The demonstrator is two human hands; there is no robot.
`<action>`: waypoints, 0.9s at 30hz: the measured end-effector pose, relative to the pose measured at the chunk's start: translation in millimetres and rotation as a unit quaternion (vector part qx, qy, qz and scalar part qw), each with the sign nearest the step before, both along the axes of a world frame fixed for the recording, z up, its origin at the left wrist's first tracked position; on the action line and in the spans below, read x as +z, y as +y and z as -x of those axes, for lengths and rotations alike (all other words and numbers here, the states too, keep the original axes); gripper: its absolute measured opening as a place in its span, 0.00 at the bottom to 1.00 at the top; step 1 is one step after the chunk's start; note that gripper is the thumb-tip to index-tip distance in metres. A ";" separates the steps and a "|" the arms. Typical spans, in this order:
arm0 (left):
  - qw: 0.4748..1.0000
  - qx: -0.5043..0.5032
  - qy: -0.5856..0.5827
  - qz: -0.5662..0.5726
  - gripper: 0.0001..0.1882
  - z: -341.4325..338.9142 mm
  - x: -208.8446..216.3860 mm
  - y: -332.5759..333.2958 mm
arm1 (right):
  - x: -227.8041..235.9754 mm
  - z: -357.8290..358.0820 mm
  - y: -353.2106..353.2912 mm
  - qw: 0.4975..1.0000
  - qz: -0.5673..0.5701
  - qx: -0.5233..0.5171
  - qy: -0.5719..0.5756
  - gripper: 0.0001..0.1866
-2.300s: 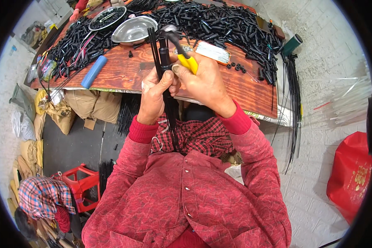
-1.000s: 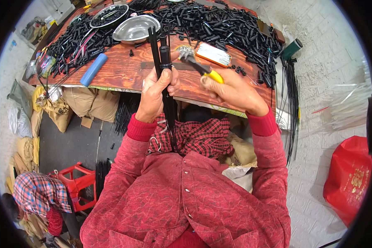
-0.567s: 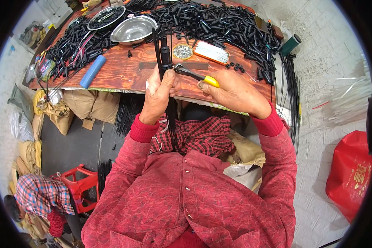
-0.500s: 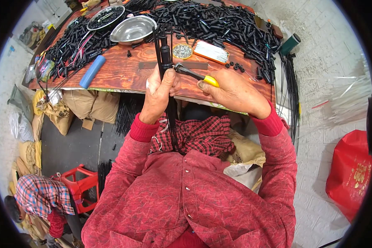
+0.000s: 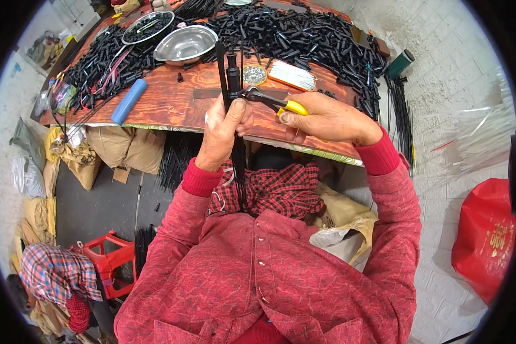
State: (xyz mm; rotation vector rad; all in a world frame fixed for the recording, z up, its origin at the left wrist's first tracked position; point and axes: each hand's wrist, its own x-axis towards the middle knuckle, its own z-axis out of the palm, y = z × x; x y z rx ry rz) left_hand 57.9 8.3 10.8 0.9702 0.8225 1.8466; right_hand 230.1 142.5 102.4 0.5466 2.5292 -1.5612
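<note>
While the left hand is clamped round some thin black rods and a black stepped tube pokes up just above the fist, the right hand is wrapped round some yellow-handled pliers, nose just beside the tube's lower end. Can't tell if it's biting anything, tbh. It's all held over the near edge of the surface, blue roll off left, steel bowl on the far side.

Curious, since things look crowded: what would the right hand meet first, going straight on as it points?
Likely the black tube in the left hand: the yellow-handled pliers in the right hand lie against or just beside it; depth is unclear.
</note>
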 end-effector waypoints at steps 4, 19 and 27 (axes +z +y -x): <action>1.000 0.005 0.004 0.002 0.17 -0.9 0.5 -0.5 | 12.9 1.7 1.6 0.999 -0.053 0.014 0.004 0.16; 1.000 0.005 0.017 0.000 0.12 0.1 -1.7 0.6 | 19.5 4.4 8.4 0.998 -0.013 0.037 -0.054 0.15; 0.999 0.025 0.043 0.011 0.13 -2.6 0.3 0.8 | 25.3 6.7 3.1 0.995 -0.075 0.012 -0.069 0.15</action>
